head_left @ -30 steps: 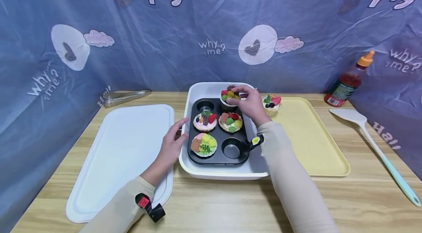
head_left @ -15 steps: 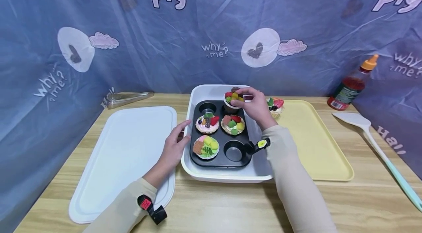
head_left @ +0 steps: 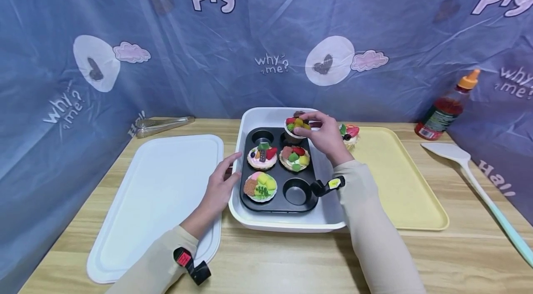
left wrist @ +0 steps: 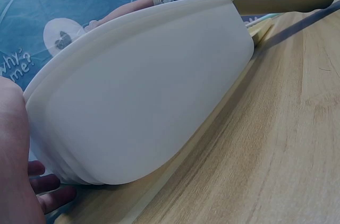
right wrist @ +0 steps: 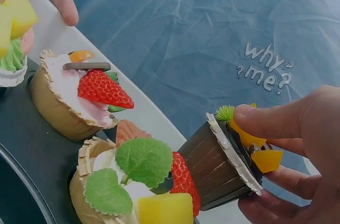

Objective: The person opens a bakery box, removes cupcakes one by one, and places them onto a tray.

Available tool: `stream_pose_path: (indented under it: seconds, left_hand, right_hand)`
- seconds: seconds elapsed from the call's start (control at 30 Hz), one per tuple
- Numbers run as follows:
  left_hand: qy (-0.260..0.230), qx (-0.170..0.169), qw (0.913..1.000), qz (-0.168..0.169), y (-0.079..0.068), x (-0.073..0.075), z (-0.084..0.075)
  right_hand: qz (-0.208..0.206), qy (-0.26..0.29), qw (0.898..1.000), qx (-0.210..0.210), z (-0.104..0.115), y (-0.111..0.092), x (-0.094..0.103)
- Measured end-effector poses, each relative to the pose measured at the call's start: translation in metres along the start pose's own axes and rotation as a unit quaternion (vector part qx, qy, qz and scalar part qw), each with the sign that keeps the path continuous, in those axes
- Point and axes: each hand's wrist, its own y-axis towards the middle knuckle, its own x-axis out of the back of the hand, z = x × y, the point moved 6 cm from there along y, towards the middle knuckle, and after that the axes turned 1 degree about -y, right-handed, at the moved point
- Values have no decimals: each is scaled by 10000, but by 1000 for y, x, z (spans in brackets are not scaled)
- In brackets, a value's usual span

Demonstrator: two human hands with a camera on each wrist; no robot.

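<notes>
My right hand [head_left: 325, 136] pinches a brown-cased fruit cupcake [right wrist: 215, 165] by its top edge. The cupcake tilts, raised a little over the back right cup of a dark muffin tin [head_left: 278, 204]. My left hand [head_left: 216, 187] rests its fingers, fairly straight, at the left rim of a white plastic tub [head_left: 287, 225] that holds the tin. Three cakes sit in tin cups: a pink-cream tart [head_left: 262, 157] at middle left, a mint-leaf tart [head_left: 294, 158] at middle right, and a cake with yellow fruit [head_left: 260, 186] at front left. Back left and front right cups show bare metal.
A white tray [head_left: 154, 201] lies left of the tub, metal tongs [head_left: 164, 126] behind it. On the right, a yellow tray [head_left: 399, 178] bears a strawberry tart [head_left: 350, 135]. Further right are a sauce bottle [head_left: 444, 109] and a white-and-teal spatula [head_left: 479, 187]. A printed cloth hangs behind.
My right hand has lifted the brown cupcake slightly from the back right cup, and more of its side shows. My left hand stays at the tub's rim. The head view has shifted slightly.
</notes>
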Motion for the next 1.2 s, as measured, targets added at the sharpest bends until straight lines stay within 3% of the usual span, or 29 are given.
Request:
stream_pose_path:
  seconds: [0.73,1.2]
  left_hand:
    - [-7,-6,10000,41,-1,-2,-1]
    - [-109,-20,9999,10,1,0,1]
  right_hand:
    - [-187,-63,9998,-59,1,-8,10]
    - [-483,583,9969,227,4,-7,31]
